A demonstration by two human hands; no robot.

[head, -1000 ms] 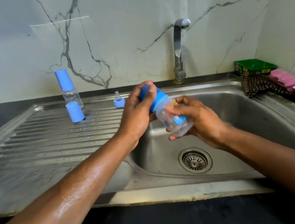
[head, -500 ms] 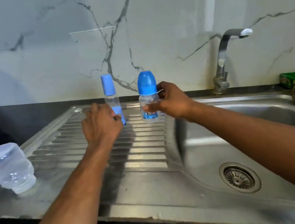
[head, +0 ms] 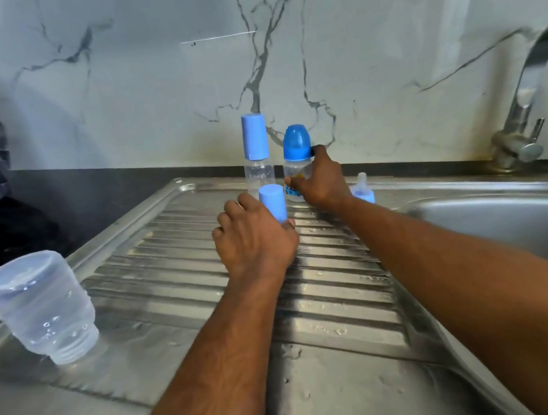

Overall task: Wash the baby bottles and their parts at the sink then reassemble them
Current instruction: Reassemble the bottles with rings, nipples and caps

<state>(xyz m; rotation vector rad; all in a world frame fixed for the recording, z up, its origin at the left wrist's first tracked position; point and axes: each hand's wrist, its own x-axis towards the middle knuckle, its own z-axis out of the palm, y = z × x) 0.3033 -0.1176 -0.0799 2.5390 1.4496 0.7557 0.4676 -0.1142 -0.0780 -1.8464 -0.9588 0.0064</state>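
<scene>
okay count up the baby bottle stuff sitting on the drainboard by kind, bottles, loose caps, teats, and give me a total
Capped bottles: 2, the tall one and the dark-blue-domed one, held by the right hand.
Uncapped bottle bodies, upside down: 1.
Loose caps: 1, gripped by the left hand.
Teats with collar: 1.
Total: 5.

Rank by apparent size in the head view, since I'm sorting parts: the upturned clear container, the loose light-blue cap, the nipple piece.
1. Upturned clear container, though it sits nearest the camera.
2. Loose light-blue cap, gripped by the left hand.
3. Nipple piece, partly hidden.
</scene>
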